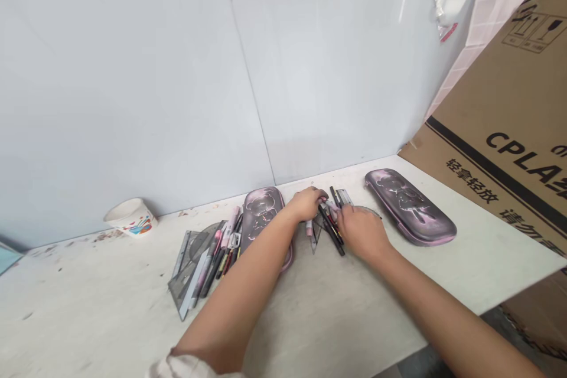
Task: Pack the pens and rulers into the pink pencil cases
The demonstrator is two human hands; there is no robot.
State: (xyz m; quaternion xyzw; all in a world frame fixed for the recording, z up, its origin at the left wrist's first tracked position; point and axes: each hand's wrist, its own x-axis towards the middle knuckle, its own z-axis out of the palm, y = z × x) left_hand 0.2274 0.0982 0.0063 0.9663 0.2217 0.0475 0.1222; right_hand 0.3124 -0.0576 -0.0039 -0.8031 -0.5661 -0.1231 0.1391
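Observation:
Both hands meet over a small pile of stationery between two pencil cases. My left hand (308, 203) has its fingers curled together at the pile's far left side; what they grip is too small to make out. My right hand (362, 233) is closed over the pile's right side, its fingertips partly hidden. Beneath and between them lie black pens (332, 230), a pink marker (309, 228), a clear set square (314, 242) and a clear ruler (344, 195). A dark pink-edged pencil case (261, 207) lies partly behind my left forearm. Another pencil case (411, 208) lies shut at right.
A second group of pens (217, 260) and set squares (183, 271) lies left of my left forearm. Farther left, a paper cup (133, 218) stands by the wall (133, 71). Large cardboard boxes (500, 130) stand beyond the table's right edge.

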